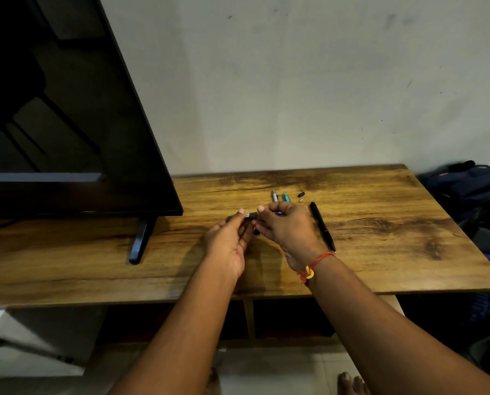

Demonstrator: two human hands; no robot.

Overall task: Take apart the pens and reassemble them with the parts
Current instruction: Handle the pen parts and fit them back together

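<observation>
Both hands meet above the middle of the wooden table [380, 223]. My left hand [229, 240] pinches one end of a dark pen barrel [248, 215] with a pale label on it. My right hand [286, 223] grips the other end, which its fingers hide. A whole black pen [322, 226] lies on the table just right of my right hand. Behind the hands lie a white pen [274, 195] and a teal pen [286, 197], partly hidden. A small black cap [301, 193] and a tiny silver part [300, 200] rest near them.
A large dark TV screen [67, 109] on a black foot [140, 240] fills the table's left side. A wall rises behind the table. A dark backpack [471, 189] sits off the table's right edge. Shelves show below the front edge.
</observation>
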